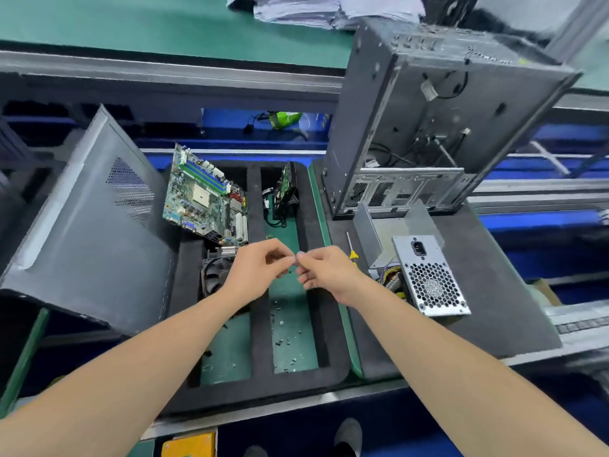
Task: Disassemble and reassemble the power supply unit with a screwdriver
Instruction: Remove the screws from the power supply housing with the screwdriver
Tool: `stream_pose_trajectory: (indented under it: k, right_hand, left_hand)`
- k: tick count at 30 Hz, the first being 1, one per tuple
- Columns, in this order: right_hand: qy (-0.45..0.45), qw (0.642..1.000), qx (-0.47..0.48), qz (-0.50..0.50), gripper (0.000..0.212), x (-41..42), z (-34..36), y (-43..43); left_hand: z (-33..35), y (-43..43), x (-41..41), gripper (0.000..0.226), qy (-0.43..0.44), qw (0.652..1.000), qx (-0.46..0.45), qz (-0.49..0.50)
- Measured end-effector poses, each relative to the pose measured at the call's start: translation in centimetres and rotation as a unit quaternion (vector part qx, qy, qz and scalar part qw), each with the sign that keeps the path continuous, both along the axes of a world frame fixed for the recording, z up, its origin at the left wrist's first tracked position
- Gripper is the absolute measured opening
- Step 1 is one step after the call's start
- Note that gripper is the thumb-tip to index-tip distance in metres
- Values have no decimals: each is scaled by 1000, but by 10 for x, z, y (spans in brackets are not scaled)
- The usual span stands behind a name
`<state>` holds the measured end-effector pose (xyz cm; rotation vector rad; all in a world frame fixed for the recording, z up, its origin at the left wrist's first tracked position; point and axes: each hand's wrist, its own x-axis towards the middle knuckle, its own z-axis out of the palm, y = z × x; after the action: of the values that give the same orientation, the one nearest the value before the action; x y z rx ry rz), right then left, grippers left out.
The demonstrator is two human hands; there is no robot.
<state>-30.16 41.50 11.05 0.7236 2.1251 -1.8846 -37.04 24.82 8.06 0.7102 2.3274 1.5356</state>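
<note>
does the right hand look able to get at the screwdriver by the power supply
Probably yes. The screwdriver lies uncovered on the dark mat right beside the right hand, with the power supply on its other side. That hand's fingertips meet the left hand.

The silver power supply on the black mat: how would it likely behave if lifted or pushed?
The power supply unit looks like a sheet-metal box, so it is probably rigid and heavy for its size. Its wire bundle would likely dangle loosely and could snag. Resting on the black mat, it may grip rather than slide.
</note>
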Motion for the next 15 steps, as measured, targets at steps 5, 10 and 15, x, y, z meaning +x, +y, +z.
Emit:
stream_pose_trajectory:
  k: [5, 10, 15]
  right_hand:
    - [-30, 835, 548, 32, 26, 2, -2, 38]
    - [-136, 813, 557, 98, 40, 10, -17, 44]
    - [-115, 845, 518, 65, 39, 7, -16, 39]
  left_hand:
    - [4, 11, 2, 3, -159, 980, 109, 55]
    - [4, 13, 6, 5, -259, 943, 197, 67]
    - [5, 15, 6, 13, -303, 918, 239, 89]
